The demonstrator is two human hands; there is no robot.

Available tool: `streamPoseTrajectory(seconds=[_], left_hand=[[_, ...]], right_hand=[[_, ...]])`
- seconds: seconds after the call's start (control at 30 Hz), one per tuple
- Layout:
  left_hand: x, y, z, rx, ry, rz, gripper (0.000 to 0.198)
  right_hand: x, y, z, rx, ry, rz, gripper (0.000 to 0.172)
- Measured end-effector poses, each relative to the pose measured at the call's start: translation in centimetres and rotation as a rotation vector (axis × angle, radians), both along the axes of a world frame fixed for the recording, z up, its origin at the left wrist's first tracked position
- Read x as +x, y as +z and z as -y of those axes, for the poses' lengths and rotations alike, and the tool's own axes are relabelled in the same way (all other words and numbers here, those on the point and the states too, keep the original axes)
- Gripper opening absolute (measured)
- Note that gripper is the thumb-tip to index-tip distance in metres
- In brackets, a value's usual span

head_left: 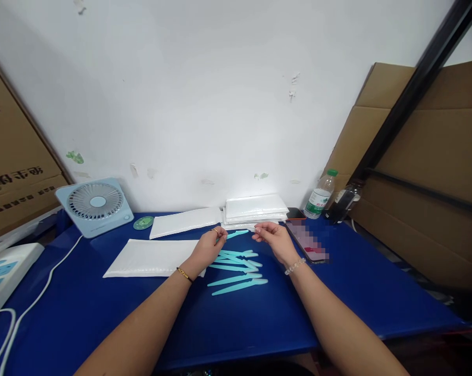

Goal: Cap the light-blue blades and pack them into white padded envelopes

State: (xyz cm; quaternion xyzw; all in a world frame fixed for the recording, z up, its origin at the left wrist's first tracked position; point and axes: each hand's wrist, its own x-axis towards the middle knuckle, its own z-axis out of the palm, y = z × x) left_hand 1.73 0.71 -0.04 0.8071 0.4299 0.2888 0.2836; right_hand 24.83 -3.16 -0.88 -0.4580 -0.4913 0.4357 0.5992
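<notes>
My left hand (212, 244) is closed around the handle end of a turquoise eyebrow razor (238, 233), whose blade end points right. My right hand (273, 239) is pinched just beyond that tip; whatever its fingertips hold is too small to make out. Below both hands, several more turquoise eyebrow razors (239, 287) lie on the blue table (236, 334), some crossing in a loose pile, with pale covers at their right ends. A white padded mailer (153, 257) lies flat beside my left hand, partly hidden by it.
Behind the hands are another white mailer (185, 222) and a stack of mailers (255, 207). A phone (306, 240), a water bottle (320, 196) and a dark bottle (344, 202) are at right. A fan (98, 204) and power strip (9, 271) with white cables sit at left.
</notes>
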Motion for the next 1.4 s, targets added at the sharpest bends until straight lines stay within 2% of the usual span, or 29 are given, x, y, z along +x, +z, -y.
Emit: streamPoseTrajectory(seconds=[0.33,0.5,0.6,0.67,0.77,0.83,0.9,0.97,1.0,1.03,1.07,1.13,1.17,1.3,1.4], left_hand=[[0.0,0.1,0.0,0.002,-0.006,0.049,0.022],[0.2,0.5,0.5,-0.011,-0.061,0.026,0.024],[0.1,0.8,1.0,0.0,-0.095,-0.063,0.032],[-0.2,1.1,1.6,0.071,-0.125,-0.156,0.046],[-0.7,1.4,2.6,0.141,-0.24,-0.357,0.094],[-0.8,1.6,3.1,0.141,-0.308,-0.466,0.105],[-0.6,1.7,3.5,0.16,-0.315,-0.514,0.093],[-0.2,1.9,3.8,0.19,-0.306,-0.525,0.065],[0.1,1.9,3.9,0.208,-0.301,-0.529,0.05],[0.4,1.8,4.0,0.227,-0.295,-0.538,0.036],[0.6,1.7,4.1,0.246,-0.292,-0.55,0.026],[1.1,1.3,4.2,0.28,-0.278,-0.587,0.016],[1.3,1.1,4.3,0.295,-0.273,-0.606,0.014],[1.8,0.2,4.4,0.367,-0.268,-0.671,0.018],[2.0,0.1,4.4,0.423,-0.265,-0.685,0.021]], right_hand=[[-0.3,0.4,0.2,0.018,-0.026,0.097,0.033],[-0.9,0.6,0.7,-0.023,0.12,0.18,0.031],[-0.7,0.5,0.9,-0.038,0.157,0.322,0.029],[-0.4,0.3,0.9,-0.007,0.118,0.49,0.024],[0.2,0.3,1.0,0.029,0.097,0.766,0.017],[0.2,0.7,1.4,0.036,0.142,0.889,0.02],[0.0,1.3,2.1,0.074,0.227,0.969,0.036],[-0.6,2.0,2.9,0.127,0.325,1.052,0.065],[-0.9,2.2,3.4,0.143,0.364,1.1,0.071],[-1.3,2.4,3.7,0.154,0.386,1.148,0.068],[-1.7,2.5,4.0,0.161,0.388,1.193,0.057],[-2.6,2.3,4.2,0.165,0.368,1.281,0.032],[-3.0,2.2,4.2,0.167,0.354,1.329,0.024],[-4.1,1.3,4.1,0.177,0.302,1.533,0.02],[-4.4,1.0,4.1,0.177,0.284,1.598,0.024]])
